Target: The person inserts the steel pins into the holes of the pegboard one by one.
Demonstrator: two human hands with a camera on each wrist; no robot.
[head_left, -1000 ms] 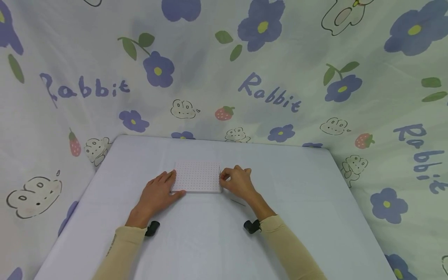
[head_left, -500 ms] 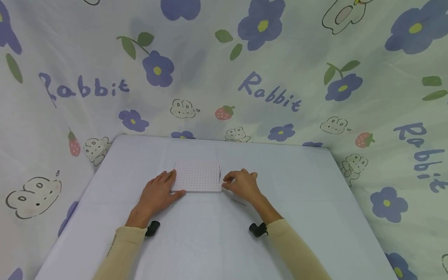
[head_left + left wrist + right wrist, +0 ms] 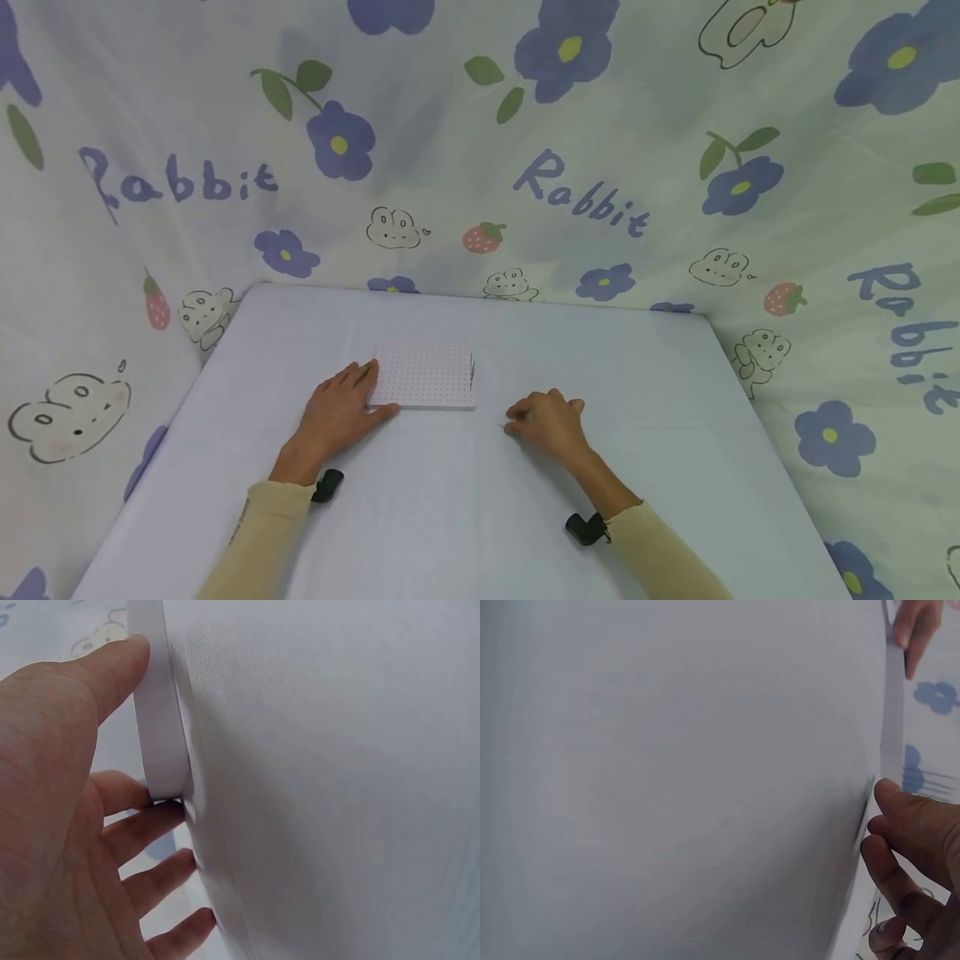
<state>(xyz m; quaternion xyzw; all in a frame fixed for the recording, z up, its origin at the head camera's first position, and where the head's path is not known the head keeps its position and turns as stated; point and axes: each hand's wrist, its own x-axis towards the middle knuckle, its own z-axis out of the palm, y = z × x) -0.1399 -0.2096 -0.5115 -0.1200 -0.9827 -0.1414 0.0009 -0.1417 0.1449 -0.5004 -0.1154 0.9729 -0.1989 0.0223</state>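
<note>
A flat white board (image 3: 424,377) with a grid of small holes lies on the table. My left hand (image 3: 335,409) rests at its near left corner, thumb against the front side (image 3: 160,720) and straight fingers along the left side. Several thin dark sticks (image 3: 472,370) stand at the board's right edge, seen also in the right wrist view as upright sticks (image 3: 930,780). My right hand (image 3: 551,425) is low over the table, right of the board. Its loosely bent thumb and fingertips are beside another thin stick (image 3: 865,810) lying on the cloth, mostly hidden by the hand in the head view.
A white cloth covers the table (image 3: 420,517). Behind and at both sides hangs a curtain (image 3: 450,150) printed with flowers, rabbits and strawberries. A black wrist camera (image 3: 585,528) sits by the right sleeve, another black wrist camera (image 3: 328,485) by the left.
My right hand has left the sticks at the board's right edge and moved right and nearer, to the stick lying on the table. My left hand has stayed in place.
</note>
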